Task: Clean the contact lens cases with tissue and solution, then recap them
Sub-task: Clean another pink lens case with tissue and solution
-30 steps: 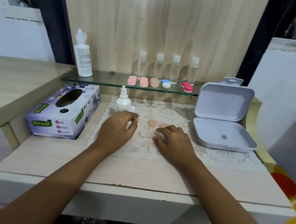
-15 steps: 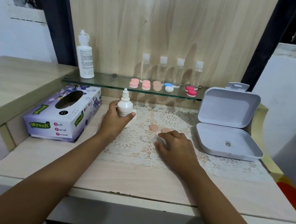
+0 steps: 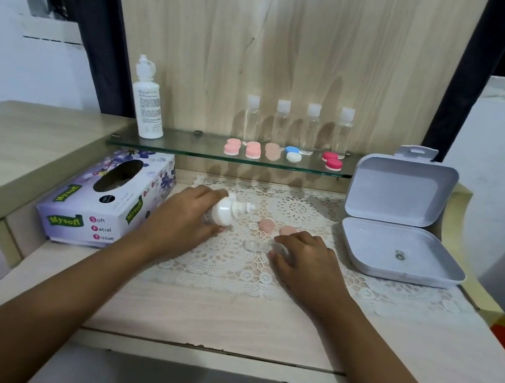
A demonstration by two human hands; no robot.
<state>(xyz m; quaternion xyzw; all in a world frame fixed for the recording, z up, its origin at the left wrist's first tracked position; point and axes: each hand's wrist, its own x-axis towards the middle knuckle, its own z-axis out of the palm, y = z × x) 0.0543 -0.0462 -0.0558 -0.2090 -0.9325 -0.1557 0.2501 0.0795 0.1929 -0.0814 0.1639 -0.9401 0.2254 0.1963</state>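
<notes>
My left hand grips a small white solution bottle, tilted with its nozzle pointing right toward the open clear lens case on the lace mat. My right hand holds the right end of that case against the mat. Two pink caps lie on the mat just behind the case. A Mysoft tissue box stands at the left.
On the glass shelf stand a large white solution bottle, several clear small bottles and several capped lens cases in pink, blue-white and red. An open grey plastic box sits at the right.
My left hand reached to the small bottle, took it, lifted it and tipped it toward the open case. My right hand stayed on the case.
</notes>
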